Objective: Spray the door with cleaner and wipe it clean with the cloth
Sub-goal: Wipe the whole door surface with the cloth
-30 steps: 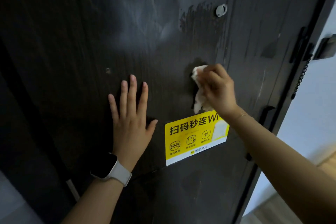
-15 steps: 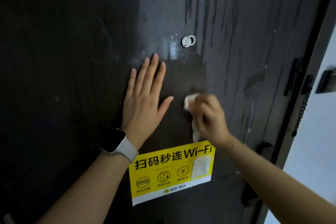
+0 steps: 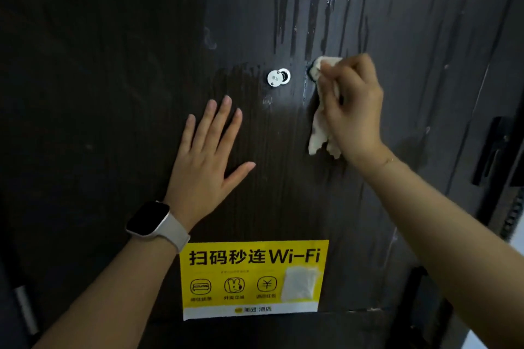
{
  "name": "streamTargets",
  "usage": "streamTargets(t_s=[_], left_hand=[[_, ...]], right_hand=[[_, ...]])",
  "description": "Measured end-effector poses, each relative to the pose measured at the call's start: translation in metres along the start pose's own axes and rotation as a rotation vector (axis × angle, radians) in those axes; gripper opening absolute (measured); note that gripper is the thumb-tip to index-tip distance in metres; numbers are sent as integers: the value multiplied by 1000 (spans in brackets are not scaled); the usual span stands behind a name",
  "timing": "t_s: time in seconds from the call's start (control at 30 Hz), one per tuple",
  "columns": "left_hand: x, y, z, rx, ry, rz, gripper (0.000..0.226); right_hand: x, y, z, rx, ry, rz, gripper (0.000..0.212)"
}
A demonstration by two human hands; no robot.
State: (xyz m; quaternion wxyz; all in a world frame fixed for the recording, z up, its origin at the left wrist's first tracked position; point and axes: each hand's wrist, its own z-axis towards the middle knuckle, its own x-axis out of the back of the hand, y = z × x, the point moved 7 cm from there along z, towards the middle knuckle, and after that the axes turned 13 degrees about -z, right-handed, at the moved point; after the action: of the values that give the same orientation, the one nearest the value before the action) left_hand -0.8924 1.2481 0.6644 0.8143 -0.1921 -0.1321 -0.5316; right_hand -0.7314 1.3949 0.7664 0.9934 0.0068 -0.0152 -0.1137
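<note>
Head view: cloth [image 3: 320,133] in right hand [image 3: 354,110]

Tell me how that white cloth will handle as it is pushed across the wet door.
The cloth is probably floppy: its loose end hangs crumpled below the right hand. It looks light, bunched in one grip. On the door, streaked with runs of cleaner, it will likely glide and soak up liquid rather than drag.
</note>
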Motion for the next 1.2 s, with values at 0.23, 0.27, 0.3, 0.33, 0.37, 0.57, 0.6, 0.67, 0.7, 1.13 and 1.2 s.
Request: streamTargets(t_s=[0.23, 0.27, 0.3, 0.33, 0.37, 0.57, 0.6, 0.67, 0.7, 1.13, 1.2], left_hand=[[0, 0, 1, 21, -3, 2, 83], [1, 0, 2, 27, -6, -13, 83], [2, 0, 2, 36, -10, -36, 82], [3, 0, 2, 46, -15, -64, 81], [5, 1, 2, 53, -20, -90, 80], [36, -9, 9, -18, 53, -178, 61], [43, -15, 13, -26, 76, -167, 59], [54, -29, 25, -26, 131, -124, 57], [59, -35, 32, -22, 157, -105, 57], [56, -62, 57, 17, 235, -16, 56], [56, -61, 56, 9, 239, -18, 56]], right_hand=[[-29, -42, -77, 376, -342, 39, 6], [-28, -42, -69, 376, -350, 35, 6], [-26, -42, -56, 348, -334, 33, 7], [-22, -39, -39, 294, -294, 33, 8], [-18, -35, -20, 226, -241, 32, 10], [-16, -37, -11, -50, -32, 32, 13], [-20, -42, -24, -37, -49, 39, 14], [-24, -50, -40, 20, -88, 39, 13], [-24, -51, -40, 28, -91, 29, 12], [-39, -88, -8, -69, 11, -29, 11], [-39, -88, -10, -97, 30, -40, 11]])
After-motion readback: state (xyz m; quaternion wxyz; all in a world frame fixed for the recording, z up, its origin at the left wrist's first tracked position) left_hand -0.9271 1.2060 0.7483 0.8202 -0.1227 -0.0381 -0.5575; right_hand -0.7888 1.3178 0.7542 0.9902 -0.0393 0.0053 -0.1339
